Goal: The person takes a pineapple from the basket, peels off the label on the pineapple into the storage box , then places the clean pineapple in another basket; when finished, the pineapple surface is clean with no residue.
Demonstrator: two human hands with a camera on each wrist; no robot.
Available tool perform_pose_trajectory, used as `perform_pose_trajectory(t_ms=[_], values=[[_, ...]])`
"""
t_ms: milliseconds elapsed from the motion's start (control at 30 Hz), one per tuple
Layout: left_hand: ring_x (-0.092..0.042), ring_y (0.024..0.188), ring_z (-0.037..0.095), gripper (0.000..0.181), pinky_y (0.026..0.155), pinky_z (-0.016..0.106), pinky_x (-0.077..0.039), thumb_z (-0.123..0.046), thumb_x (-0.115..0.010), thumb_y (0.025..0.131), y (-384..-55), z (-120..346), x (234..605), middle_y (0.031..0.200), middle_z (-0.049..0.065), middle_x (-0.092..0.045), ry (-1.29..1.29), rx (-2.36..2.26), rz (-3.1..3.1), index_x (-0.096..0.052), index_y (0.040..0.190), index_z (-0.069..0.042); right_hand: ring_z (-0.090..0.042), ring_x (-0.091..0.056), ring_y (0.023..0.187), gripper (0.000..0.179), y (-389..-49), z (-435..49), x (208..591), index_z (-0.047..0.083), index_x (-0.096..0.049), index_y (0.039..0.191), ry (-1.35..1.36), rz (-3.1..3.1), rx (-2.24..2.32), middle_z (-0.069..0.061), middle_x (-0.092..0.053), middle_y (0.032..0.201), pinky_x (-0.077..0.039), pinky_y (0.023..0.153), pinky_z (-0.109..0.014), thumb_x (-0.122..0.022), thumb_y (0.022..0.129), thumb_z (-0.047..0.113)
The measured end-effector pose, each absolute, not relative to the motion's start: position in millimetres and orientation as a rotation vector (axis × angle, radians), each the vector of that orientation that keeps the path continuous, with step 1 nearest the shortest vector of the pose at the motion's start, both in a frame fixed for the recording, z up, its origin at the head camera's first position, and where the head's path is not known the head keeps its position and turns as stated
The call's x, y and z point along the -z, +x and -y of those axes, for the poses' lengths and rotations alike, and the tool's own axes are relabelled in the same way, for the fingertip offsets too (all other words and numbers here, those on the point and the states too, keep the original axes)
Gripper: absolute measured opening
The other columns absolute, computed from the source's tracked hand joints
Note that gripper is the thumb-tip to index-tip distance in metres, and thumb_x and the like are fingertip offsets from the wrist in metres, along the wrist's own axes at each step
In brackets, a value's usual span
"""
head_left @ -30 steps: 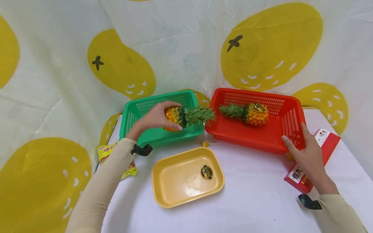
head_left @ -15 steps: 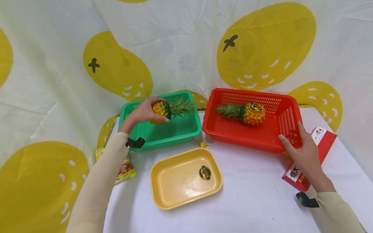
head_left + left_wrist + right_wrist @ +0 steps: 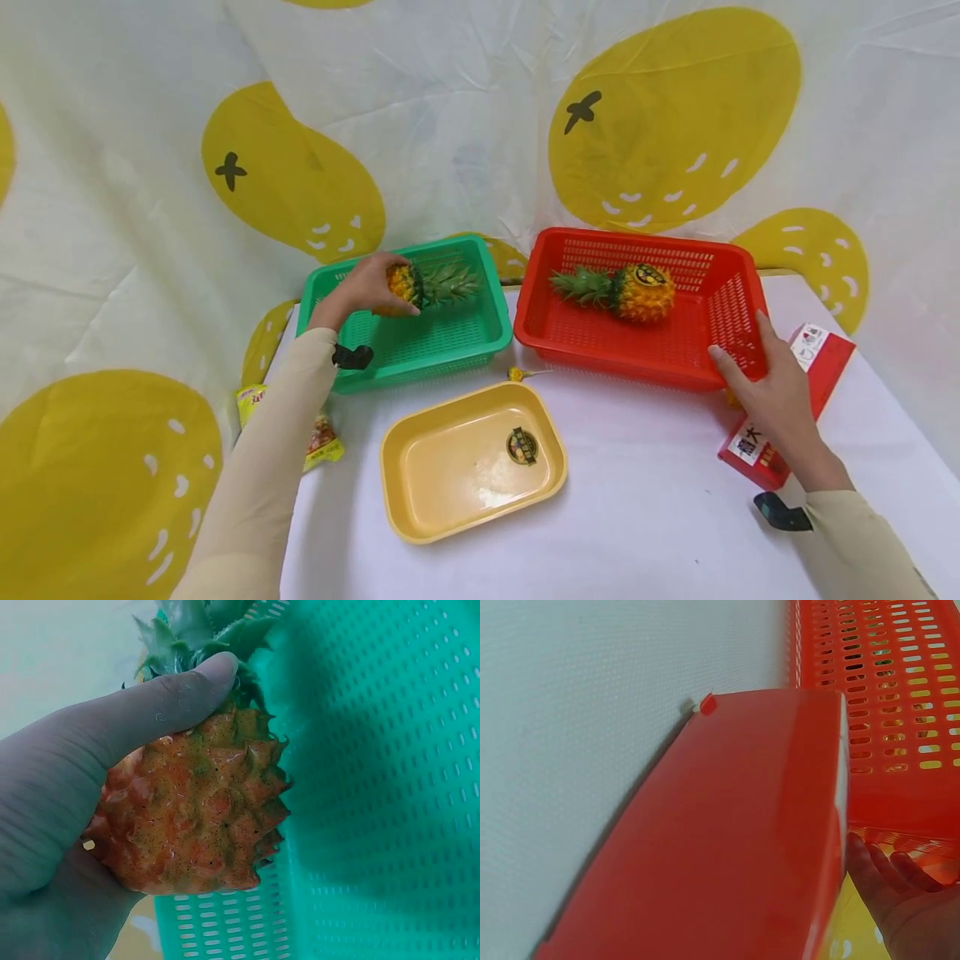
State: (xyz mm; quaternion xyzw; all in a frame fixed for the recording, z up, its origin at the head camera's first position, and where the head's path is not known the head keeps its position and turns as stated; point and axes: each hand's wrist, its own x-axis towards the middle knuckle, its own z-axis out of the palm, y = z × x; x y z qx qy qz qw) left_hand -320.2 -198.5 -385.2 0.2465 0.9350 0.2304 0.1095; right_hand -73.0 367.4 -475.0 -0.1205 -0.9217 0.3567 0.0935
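Observation:
My left hand [image 3: 367, 285] grips a small pineapple [image 3: 407, 286] lying sideways over the green basket [image 3: 498, 327], its leaves toward the right. In the left wrist view the thumb [image 3: 169, 705] lies across the top of the fruit by the leaves. My right hand [image 3: 783, 396] holds the near right corner of the red basket [image 3: 622, 354], thumb at the front rim and fingers at the outer right wall. A second pineapple [image 3: 647, 293] with a dark round sticker lies in the red basket. Whether the held pineapple touches the green basket's floor, I cannot tell.
A yellow tray [image 3: 472, 529] with a round sticker stands in front of the baskets. A yellow lollipop [image 3: 516, 374] lies behind it. Under my left arm is a yellow snack packet [image 3: 324, 442]; a red box [image 3: 828, 367] lies by my right hand.
My left hand has moved left and lowered the pineapple toward the green basket. My right hand stays at the red basket's corner. The view has shifted slightly.

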Motion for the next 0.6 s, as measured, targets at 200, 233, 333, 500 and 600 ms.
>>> perform_pose_trajectory(t_ms=[200,233,333,500,600], values=[[-0.044,0.138,0.042,0.096,0.109,0.061,-0.04,-0.034,-0.094,0.083,-325.1,196.9,394.7,0.158,0.021,-0.043,0.671,-0.654,-2.734,-0.044,0.158,-0.001,-0.058,-0.025,0.147,0.096,-72.4,-367.1,473.8,0.031,0.002,0.17,-0.35,2.732,-1.041,-0.028,-0.02,0.169,-0.043,0.09,-0.08,-0.064,0.103,0.051],[-0.044,0.139,0.043,0.095,0.11,0.061,-0.039,-0.034,-0.094,0.084,-326.0,196.5,396.3,0.159,0.021,-0.043,0.67,-0.653,-2.732,-0.044,0.158,-0.001,-0.057,-0.026,0.147,0.096,-72.1,-367.0,473.7,0.031,0.002,0.17,-0.347,2.728,-1.039,-0.028,-0.021,0.169,-0.044,0.09,-0.08,-0.064,0.103,0.051],[-0.042,0.142,0.043,0.093,0.112,0.061,-0.038,-0.031,-0.093,0.085,-328.5,196.2,400.8,0.159,0.021,-0.042,0.666,-0.645,-2.729,-0.044,0.158,-0.001,-0.057,-0.025,0.147,0.096,-71.2,-366.4,473.6,0.032,0.002,0.17,-0.349,2.725,-1.051,-0.028,-0.021,0.169,-0.044,0.09,-0.08,-0.063,0.103,0.051],[-0.038,0.145,0.045,0.092,0.114,0.061,-0.036,-0.027,-0.092,0.086,-329.6,198.1,406.4,0.161,0.024,-0.04,0.648,-0.62,-2.729,-0.043,0.158,0.001,-0.057,-0.023,0.148,0.095,-71.7,-365.6,474.7,0.033,0.002,0.169,-0.346,2.728,-1.064,-0.027,-0.019,0.17,-0.044,0.089,-0.08,-0.063,0.102,0.052],[-0.039,0.144,0.045,0.091,0.113,0.061,-0.037,-0.025,-0.093,0.086,-330.5,198.1,409.8,0.16,0.024,-0.04,0.639,-0.633,-2.731,-0.043,0.158,0.001,-0.057,-0.025,0.148,0.096,-70.9,-366.3,475.4,0.034,0.002,0.169,-0.344,2.724,-1.06,-0.027,-0.02,0.17,-0.046,0.088,-0.079,-0.064,0.102,0.051]])
